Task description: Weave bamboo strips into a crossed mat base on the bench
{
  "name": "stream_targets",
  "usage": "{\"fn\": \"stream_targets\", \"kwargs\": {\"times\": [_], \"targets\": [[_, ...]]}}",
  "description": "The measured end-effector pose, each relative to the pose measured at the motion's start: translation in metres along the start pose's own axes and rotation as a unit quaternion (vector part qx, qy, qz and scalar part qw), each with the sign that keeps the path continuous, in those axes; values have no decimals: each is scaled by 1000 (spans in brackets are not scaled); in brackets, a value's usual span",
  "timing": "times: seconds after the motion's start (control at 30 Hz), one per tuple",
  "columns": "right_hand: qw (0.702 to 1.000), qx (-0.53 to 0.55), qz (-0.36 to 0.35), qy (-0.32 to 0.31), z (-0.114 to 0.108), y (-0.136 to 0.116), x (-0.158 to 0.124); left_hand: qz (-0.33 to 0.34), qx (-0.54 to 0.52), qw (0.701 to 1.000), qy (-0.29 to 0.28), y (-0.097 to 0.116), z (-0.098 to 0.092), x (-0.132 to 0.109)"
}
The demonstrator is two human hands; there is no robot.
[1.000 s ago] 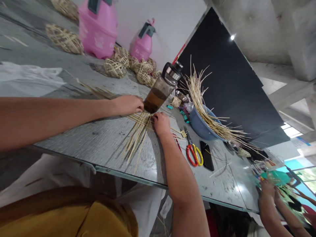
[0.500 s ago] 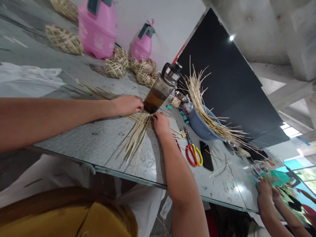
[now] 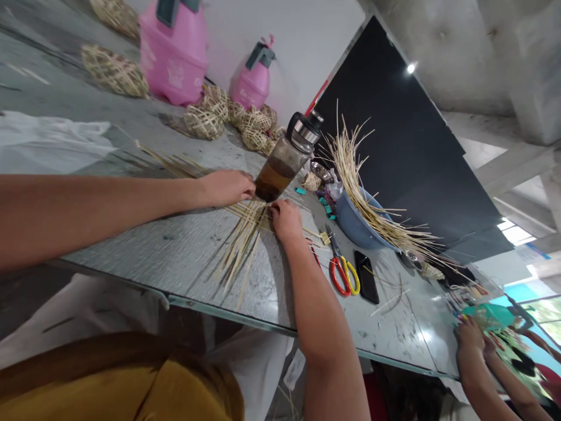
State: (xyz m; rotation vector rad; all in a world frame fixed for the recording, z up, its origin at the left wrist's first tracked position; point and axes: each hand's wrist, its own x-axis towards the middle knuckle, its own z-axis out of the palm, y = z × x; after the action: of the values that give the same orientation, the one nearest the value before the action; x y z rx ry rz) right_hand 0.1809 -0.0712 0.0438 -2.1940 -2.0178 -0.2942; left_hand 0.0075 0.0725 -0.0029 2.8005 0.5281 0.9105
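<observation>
While crossed pale strips [image 3: 245,234] lay spread on the counter [image 3: 144,251] between the fingers and toward the person, the left hand [image 3: 231,186] and right hand [image 3: 287,220] met their far end, fingers curled inward on each; whether either set was clamped on a strip could not be told. A dark-topped bottle [image 3: 280,166] stood just beyond the fingers. To the right of the right fingers lay scissors [image 3: 345,276] and a phone [image 3: 367,278]; farther out, a blue basin [image 3: 354,221] held a bundle of long stalks [image 3: 350,169]. Woven balls [image 3: 204,121] and pink sprayers [image 3: 175,58] sat well past the left fingers.
</observation>
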Motion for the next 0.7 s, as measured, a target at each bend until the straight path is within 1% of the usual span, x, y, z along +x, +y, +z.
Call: {"fn": "stream_targets", "kwargs": {"times": [0.07, 0.13, 0.23, 0.3, 0.37, 0.47, 0.6, 0.7], "targets": [[1000, 25, -11, 7, -3, 2, -3, -9, 13, 1000, -4, 5, -7, 0], [998, 58, -35, 11, -7, 5, -7, 0, 5, 1000, -8, 8, -13, -1], [993, 91, -69, -1, -13, 8, -12, 16, -28, 999, -43, 6, -18, -3], [992, 97, -81, -9, -16, 8, -13, 20, -46, 996, -68, 4, -19, -4], [991, 96, -90, -11, -16, 7, -13, 18, -55, 995, -81, 2, -19, -5], [992, 88, -91, -10, -15, 6, -12, 20, -54, 995, -83, 2, -19, -5], [994, 79, -80, -11, -11, 5, -10, 50, -47, 996, -59, 2, -19, -3], [995, 59, -75, -11, -9, 4, -9, 48, -45, 994, -84, 1, -16, -2]]}}
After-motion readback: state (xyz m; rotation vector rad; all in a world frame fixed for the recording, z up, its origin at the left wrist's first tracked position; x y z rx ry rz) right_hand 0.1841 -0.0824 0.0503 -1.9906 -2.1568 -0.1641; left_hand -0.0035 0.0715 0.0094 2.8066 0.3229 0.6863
